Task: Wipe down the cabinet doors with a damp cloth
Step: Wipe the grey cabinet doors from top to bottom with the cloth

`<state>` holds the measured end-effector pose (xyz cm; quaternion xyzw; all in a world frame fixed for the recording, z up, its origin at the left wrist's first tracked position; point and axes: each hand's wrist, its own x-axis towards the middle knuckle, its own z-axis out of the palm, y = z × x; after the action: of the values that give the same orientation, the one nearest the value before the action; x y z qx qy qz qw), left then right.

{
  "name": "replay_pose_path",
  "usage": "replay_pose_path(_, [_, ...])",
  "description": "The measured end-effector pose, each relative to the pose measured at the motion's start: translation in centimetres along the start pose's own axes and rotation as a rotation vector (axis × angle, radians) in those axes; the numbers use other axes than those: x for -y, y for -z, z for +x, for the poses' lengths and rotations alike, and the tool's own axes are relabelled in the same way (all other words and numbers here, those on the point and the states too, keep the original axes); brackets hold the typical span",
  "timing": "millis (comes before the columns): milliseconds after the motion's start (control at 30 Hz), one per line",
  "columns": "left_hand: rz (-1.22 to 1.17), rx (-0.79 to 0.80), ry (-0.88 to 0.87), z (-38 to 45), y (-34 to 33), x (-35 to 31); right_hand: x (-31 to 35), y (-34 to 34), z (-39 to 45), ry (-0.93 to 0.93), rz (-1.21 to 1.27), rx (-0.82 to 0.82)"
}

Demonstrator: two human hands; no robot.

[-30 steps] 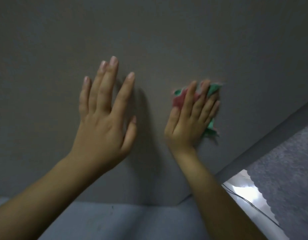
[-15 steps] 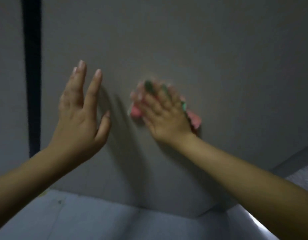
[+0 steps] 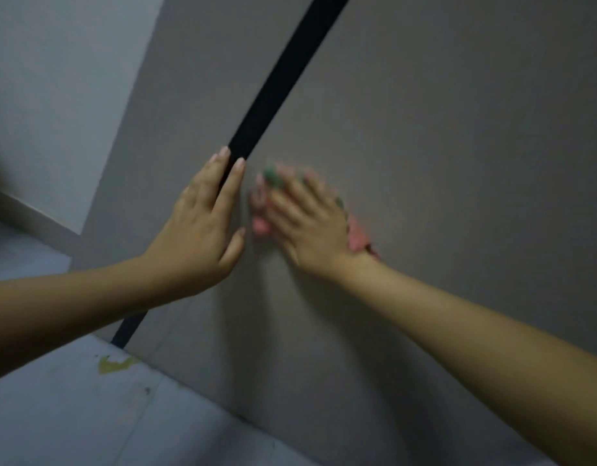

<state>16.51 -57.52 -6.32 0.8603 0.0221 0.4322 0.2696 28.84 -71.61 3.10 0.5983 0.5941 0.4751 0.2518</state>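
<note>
A grey cabinet door (image 3: 441, 146) fills most of the head view. My right hand (image 3: 307, 220) presses a pink and green cloth (image 3: 357, 238) flat against the door, fingers spread and blurred by motion; the cloth shows only at the hand's edges. My left hand (image 3: 203, 227) lies flat with straight fingers over the dark gap (image 3: 290, 62) between this door and the narrower grey panel (image 3: 149, 146) to its left. The two hands are almost touching.
A pale wall (image 3: 55, 79) stands at the far left. A light tiled floor (image 3: 105, 415) runs along the bottom, with a yellowish chipped spot (image 3: 114, 364) near the foot of the gap.
My right hand has slid the cloth leftward across the door toward the dark gap. My left hand has moved onto the gap, and the view has swung left and tilted.
</note>
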Motion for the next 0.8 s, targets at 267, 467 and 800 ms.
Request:
replay_pose_path(267, [-0.074,-0.037,0.228,0.0,1.7,2.7,-4.4,2.6,6.3,0.202,-0.117,0.043])
replay_pose_path(467, [-0.129,-0.13,0.266,0.6,0.4,3.7,-3.0,1.9,8.1,0.161,-0.121,0.045])
replay_pose_path(800, [-0.125,-0.242,0.338,-0.3,0.8,6.0,-1.9,1.0,14.9,0.016,-0.184,-0.026])
